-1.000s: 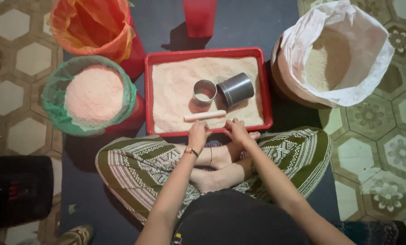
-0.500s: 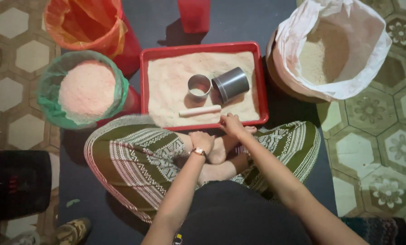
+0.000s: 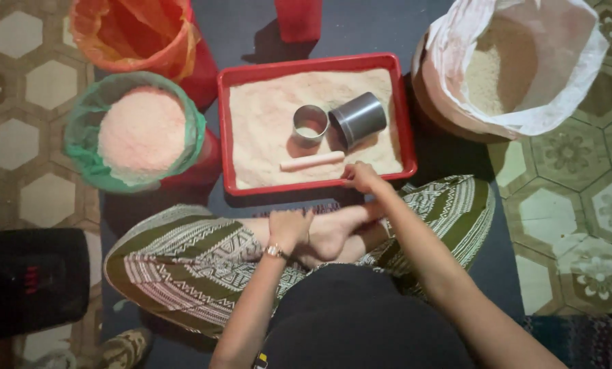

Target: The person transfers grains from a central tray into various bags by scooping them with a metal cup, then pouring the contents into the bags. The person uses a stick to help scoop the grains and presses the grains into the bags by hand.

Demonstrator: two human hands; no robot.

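Observation:
A red tray [image 3: 229,130] of pale powder lies on the floor in front of my crossed legs. In it are a metal ring [image 3: 310,123], a grey metal cup [image 3: 358,119] lying on its side, and a short pale stick [image 3: 313,161]. My right hand [image 3: 363,178] is on the tray's near rim, just right of the stick, with its fingers curled over the edge. My left hand [image 3: 289,229] rests on my bare foot in my lap and holds nothing.
A green-lined bucket of pinkish powder [image 3: 142,130] stands left of the tray, with an orange-lined bucket [image 3: 138,31] behind it. A white sack of beige grain [image 3: 518,61] is at the right, a red container [image 3: 298,17] behind the tray, and a black box [image 3: 29,280] at the lower left.
My left hand has drawn back from the tray's front edge to my foot. My right hand has stayed at the rim. The view has shifted slightly.

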